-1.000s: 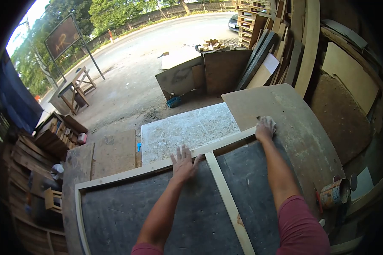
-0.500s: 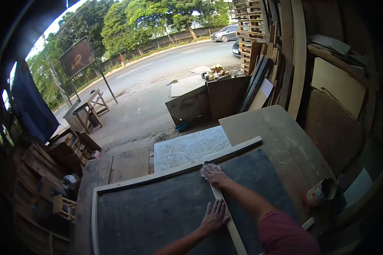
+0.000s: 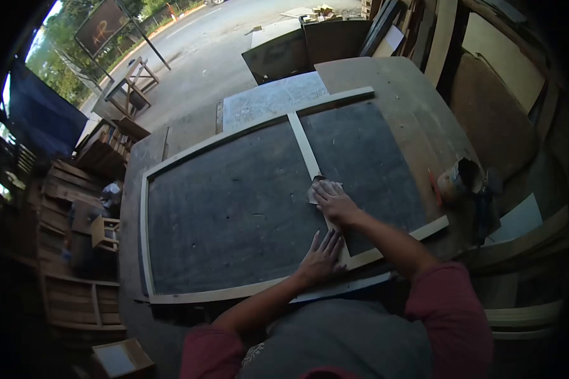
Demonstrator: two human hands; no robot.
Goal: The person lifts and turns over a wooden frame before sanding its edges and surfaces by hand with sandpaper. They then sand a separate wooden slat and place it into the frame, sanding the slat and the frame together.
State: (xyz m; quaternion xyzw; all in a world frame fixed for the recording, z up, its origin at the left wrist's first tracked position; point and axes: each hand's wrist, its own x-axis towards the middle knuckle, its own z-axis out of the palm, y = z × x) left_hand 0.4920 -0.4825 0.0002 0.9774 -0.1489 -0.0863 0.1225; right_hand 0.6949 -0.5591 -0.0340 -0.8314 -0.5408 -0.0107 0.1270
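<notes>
A pale wooden frame (image 3: 212, 146) lies flat over a dark board (image 3: 234, 208), with a crossbar (image 3: 304, 144) running from its far rail to its near rail. On the crossbar, about midway, my right hand (image 3: 335, 203) presses down a crumpled piece of sandpaper (image 3: 314, 189), whose edges show around the fingers. Closer to me, my left hand (image 3: 322, 256) rests on the crossbar near its joint with the near rail, fingers stretched out and nothing in them. The palms of both hands are hidden.
A tin can (image 3: 456, 179) stands at the table's right side. Sheets and boards (image 3: 496, 114) lean at the right. A small wooden stool-like frame (image 3: 106, 234) is on the left. A pale speckled panel (image 3: 275, 98) lies beyond the frame.
The view has tipped downward. My right hand has slid the sandpaper along the crossbar from its far end toward me, and my left hand now rests nearer the close rail.
</notes>
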